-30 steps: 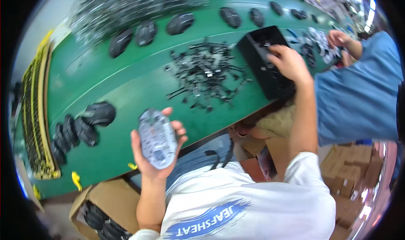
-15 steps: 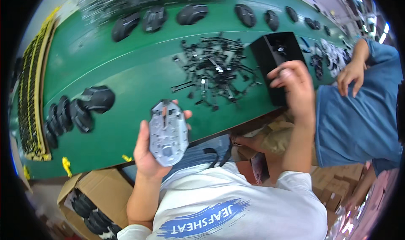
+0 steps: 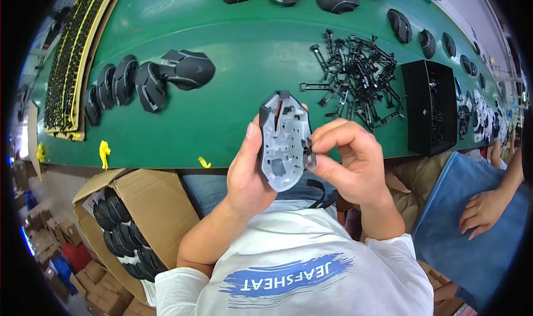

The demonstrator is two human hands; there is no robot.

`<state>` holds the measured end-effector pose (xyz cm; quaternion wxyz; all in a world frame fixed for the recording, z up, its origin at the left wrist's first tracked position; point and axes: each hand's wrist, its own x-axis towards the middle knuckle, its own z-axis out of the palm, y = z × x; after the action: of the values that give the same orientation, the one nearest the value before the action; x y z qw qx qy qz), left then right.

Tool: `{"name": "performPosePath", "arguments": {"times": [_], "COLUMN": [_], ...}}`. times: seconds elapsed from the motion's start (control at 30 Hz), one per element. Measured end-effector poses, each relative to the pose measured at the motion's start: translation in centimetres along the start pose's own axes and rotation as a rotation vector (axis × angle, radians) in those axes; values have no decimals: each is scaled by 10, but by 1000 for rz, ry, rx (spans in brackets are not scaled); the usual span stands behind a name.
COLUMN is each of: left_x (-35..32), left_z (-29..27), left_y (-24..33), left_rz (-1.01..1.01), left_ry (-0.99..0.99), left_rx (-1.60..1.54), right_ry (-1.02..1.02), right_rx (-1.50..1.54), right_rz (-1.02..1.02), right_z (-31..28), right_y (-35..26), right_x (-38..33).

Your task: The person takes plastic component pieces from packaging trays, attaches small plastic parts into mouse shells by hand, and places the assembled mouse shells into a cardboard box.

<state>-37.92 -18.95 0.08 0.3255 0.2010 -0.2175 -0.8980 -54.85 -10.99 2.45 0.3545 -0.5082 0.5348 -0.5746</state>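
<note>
Green table (image 3: 233,55) fills the upper view; cardboard box (image 3: 147,196) of black shells at 8 o'clock; black tray (image 3: 430,113) at 2 o'clock; left hand (image 3: 247,174) clasps grey mouse shell (image 3: 283,141), inside up, at centre; right hand (image 3: 355,160) pinches small black part (image 3: 308,152), possibly a clip, against shell's right edge.

At your twelve o'clock the green surface (image 3: 233,55) carries a heap of small black clips (image 3: 355,74). A black tray (image 3: 432,113) sits at two o'clock. Dark mouse shells (image 3: 147,80) stand stacked at ten. At eight, a cardboard box (image 3: 147,199) holds more shells, probably the same kind.
</note>
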Motion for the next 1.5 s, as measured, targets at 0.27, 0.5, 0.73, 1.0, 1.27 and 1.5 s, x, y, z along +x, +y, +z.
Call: {"name": "performPosePath", "arguments": {"times": [0.27, 0.5, 0.73, 1.0, 1.27, 1.5], "left_x": [4, -5, -5, -21, -22, -23], "left_z": [-8, 1, -14, -5, -18, -15], "left_y": [16, 20, 21, 11, -1, -4], "left_rz": [204, 386, 411, 358, 366, 334], "left_ry": [299, 248, -21, 17, -139, -72], "left_rx": [-466, -219, -255, -81, -106, 72], "right_ry": [-4, -101, 32, 158, 259, 106], "right_rx": [-569, -253, 232, -631, -749, -535], "right_rz": [-488, -231, 82, -534, -489, -297], "right_z": [59, 57, 33, 63, 68, 60], "right_y": [11, 4, -24, -16, -3, -3], "right_x": [-14, -16, -16, 29, 18, 20]}}
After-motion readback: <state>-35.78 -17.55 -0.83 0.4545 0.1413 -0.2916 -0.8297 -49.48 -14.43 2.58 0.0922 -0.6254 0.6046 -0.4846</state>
